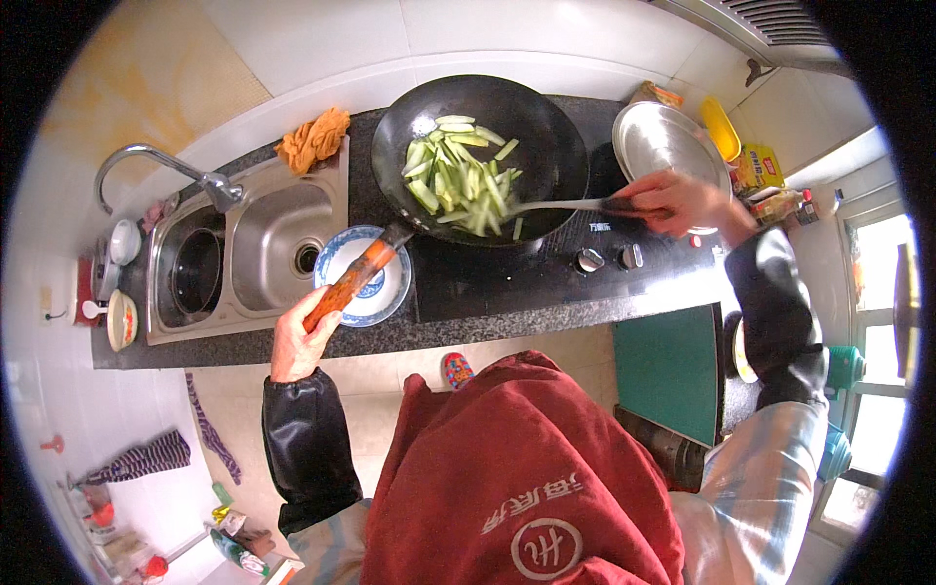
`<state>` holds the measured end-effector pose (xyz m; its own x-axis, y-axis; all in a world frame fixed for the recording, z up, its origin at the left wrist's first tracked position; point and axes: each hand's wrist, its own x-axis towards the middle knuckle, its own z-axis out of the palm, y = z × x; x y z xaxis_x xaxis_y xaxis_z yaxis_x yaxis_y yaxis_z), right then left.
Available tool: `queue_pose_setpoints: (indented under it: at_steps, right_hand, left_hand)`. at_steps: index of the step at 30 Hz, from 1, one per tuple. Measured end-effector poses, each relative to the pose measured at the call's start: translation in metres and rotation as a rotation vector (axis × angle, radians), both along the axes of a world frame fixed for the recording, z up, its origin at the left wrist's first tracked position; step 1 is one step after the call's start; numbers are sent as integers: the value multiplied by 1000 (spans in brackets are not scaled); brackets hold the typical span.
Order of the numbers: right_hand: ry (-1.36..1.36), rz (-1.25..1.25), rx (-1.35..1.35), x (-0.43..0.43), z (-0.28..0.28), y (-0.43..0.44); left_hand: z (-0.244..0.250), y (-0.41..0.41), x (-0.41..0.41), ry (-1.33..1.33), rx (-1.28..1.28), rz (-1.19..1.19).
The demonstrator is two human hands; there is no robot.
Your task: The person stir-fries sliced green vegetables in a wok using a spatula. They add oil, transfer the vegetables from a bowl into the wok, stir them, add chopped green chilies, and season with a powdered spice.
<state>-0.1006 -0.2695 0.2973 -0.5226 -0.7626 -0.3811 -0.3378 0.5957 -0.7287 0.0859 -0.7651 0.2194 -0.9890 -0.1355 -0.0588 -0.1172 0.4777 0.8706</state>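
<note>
My left hand (301,338) grips the orange-brown wooden handle (354,279) of a black wok (545,139), which sits on the black cooktop. Pale green vegetable strips (464,172) lie in the wok's left and middle part. In my right hand (669,203) is the dark handle of a metal spatula (559,205); its far end is blurred among the strips. Under the wok handle stands a blue-and-white bowl (398,292), with no food visible in it. A round metal lid (643,135) rests behind my right hand.
Left of the wok is a double steel sink (274,219) with a curved faucet (157,152) and an orange cloth (314,139) at its back edge. Two control knobs (589,259) are at the cooktop's front. Packets and a yellow tray (720,129) stand at the back right.
</note>
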Motion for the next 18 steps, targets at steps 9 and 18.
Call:
queue_pose_setpoints:
  at_steps: [9,18]
  right_hand:
    - [-206,-799,-411,44,-43,-72]
    - [399,-573,-151,53,-5,-83]
  left_hand:
    - [5,10,9,22,-55,-30]
    - [1,16,17,-74,82,-7]
